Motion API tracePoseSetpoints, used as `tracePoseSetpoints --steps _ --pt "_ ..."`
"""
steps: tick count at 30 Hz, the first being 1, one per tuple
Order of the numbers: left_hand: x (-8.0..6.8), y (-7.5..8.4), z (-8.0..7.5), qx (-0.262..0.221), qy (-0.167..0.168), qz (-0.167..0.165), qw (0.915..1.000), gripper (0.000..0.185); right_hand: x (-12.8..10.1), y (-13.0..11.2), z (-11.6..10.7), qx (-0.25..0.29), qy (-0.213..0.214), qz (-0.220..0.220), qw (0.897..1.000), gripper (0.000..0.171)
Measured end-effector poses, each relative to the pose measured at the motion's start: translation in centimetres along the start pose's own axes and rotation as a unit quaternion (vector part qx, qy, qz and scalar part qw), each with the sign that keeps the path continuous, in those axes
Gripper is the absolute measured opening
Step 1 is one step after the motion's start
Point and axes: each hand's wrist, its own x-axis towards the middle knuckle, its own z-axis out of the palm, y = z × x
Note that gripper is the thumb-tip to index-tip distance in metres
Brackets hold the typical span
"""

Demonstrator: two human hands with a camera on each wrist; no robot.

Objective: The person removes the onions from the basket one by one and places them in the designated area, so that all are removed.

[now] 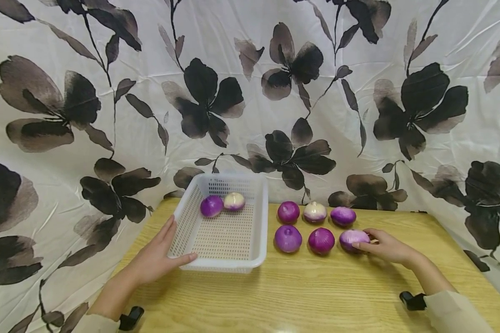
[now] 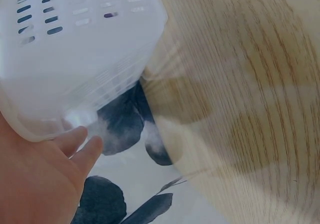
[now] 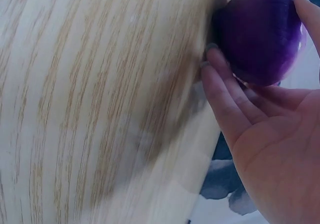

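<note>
I see my left hand (image 1: 160, 256) holding the near left corner of a white slotted basket (image 1: 256, 217) on a wooden table (image 1: 316, 296), palm against the wall, thumb hooked over the near rim. Two onions lie at the basket's far end. My right hand (image 1: 385, 247) cups the rightmost onion (image 1: 352, 238) of six set in two rows right of the basket; fingers and thumb curl around it while it sits on the table.

I judge the round onion could roll from this loose cupping and knock its neighbour (image 1: 321, 240) just beside it.

The right wrist view shows fingertips (image 3: 215, 67) tucked under the onion (image 3: 260, 32), hidden from the head view. The left wrist view shows the basket corner (image 2: 75, 84) overhanging the table's edge.
</note>
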Motion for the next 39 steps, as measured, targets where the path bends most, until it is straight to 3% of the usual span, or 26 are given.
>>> tracePoseSetpoints --steps 21,31,39 --pt "-0.1 0.2 -0.1 -0.008 -0.006 -0.001 0.9999 0.124 -0.3 0.4 -0.2 0.011 -0.002 0.022 1.0 0.06" --pt "-0.1 0.1 -0.1 -0.005 -0.005 -0.002 1.0 0.123 -1.9 0.7 -0.6 0.038 -0.008 0.04 0.998 0.078" --pt "0.1 0.1 -0.1 -0.005 -0.008 -0.004 0.9999 0.124 -3.2 0.8 -1.5 0.018 0.003 0.022 1.0 0.068"
